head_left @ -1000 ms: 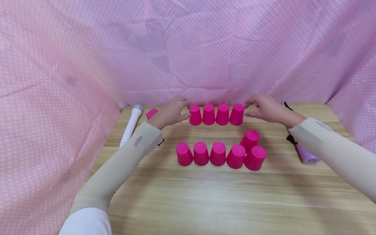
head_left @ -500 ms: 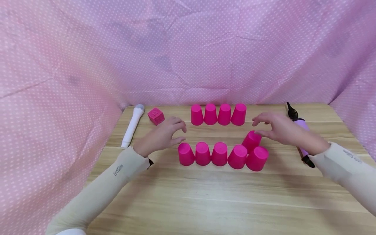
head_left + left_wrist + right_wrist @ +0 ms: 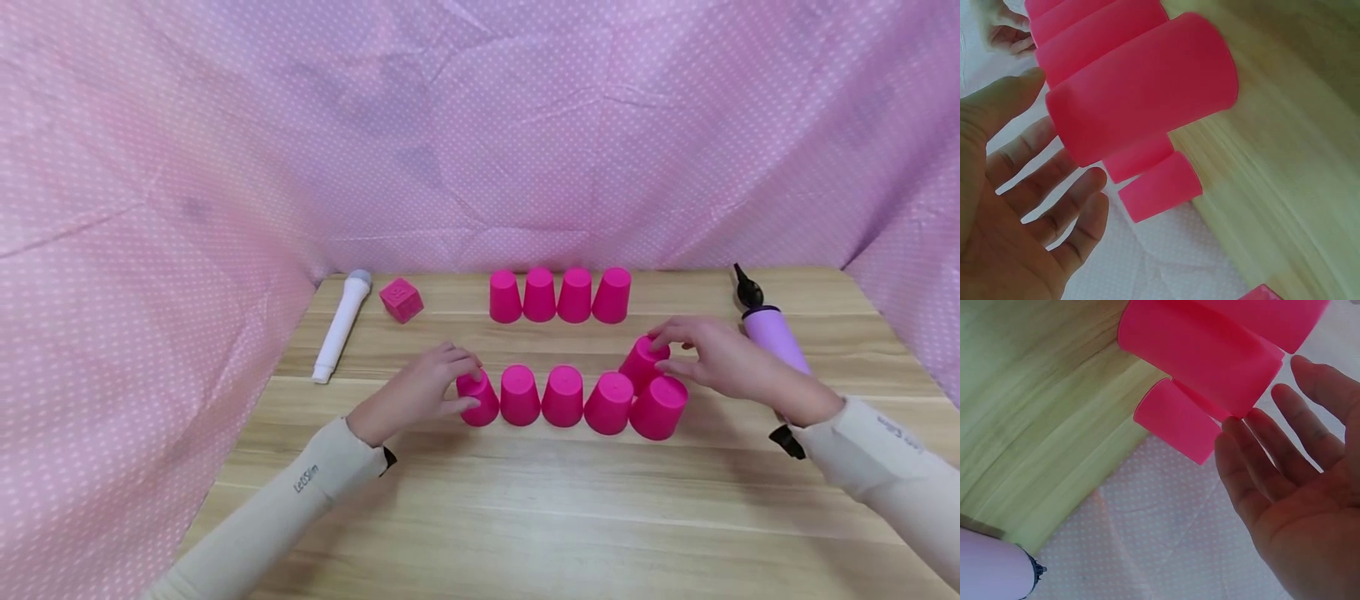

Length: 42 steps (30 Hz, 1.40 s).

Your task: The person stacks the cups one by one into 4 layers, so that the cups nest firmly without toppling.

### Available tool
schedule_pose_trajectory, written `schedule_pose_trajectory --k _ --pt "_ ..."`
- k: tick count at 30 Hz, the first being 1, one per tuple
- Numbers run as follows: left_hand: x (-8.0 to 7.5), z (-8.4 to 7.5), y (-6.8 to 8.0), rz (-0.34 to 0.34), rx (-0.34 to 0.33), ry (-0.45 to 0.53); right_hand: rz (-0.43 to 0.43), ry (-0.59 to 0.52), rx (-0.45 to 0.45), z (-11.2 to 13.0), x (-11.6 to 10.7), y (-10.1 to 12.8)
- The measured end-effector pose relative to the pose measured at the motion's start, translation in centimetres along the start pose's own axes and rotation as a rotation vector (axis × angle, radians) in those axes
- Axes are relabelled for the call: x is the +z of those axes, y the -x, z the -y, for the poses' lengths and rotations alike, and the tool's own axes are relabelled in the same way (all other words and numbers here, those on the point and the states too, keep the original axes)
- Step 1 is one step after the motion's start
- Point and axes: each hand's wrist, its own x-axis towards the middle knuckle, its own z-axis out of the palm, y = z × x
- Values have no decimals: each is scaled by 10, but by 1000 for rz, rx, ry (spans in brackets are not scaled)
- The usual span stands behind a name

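Note:
Several bright pink cups stand upside down on the wooden table in two rows. My left hand (image 3: pixel 423 387) is at the left end of the near row, thumb and fingers spread about the top of the end cup (image 3: pixel 483 410). The left wrist view shows that cup (image 3: pixel 1147 87) beside loosely bent fingers, without a firm grip. At the row's right end, one cup (image 3: pixel 639 371) stands just behind the others. My right hand (image 3: pixel 723 362) reaches over its top, fingers apart. In the right wrist view its fingertips (image 3: pixel 1232 434) are close to a cup (image 3: pixel 1204 353); contact is unclear.
The far row of cups (image 3: pixel 539 298) stands near the table's back edge. A white microphone (image 3: pixel 341 329) and a pink cube (image 3: pixel 402 302) lie at the left. At the right is a purple and black hand pump (image 3: pixel 772 333), partly behind my right arm. Pink dotted cloth (image 3: pixel 480 150) surrounds the table.
Both hands have come back from the ends of the far row to the near group: the left to its left end cup, the right to the cup set behind. The cups stay in place.

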Motion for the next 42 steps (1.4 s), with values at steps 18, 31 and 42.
schedule_pose_trajectory --k 18,31,42 --pt "12 0 7 -71 -192 146 -103 -22 53 -2 16 2" --pt "14 -1 9 -132 -193 138 -79 3 124 0 14 -3" --pt "13 -3 8 -114 -211 173 -36 2 192 5 9 -4"
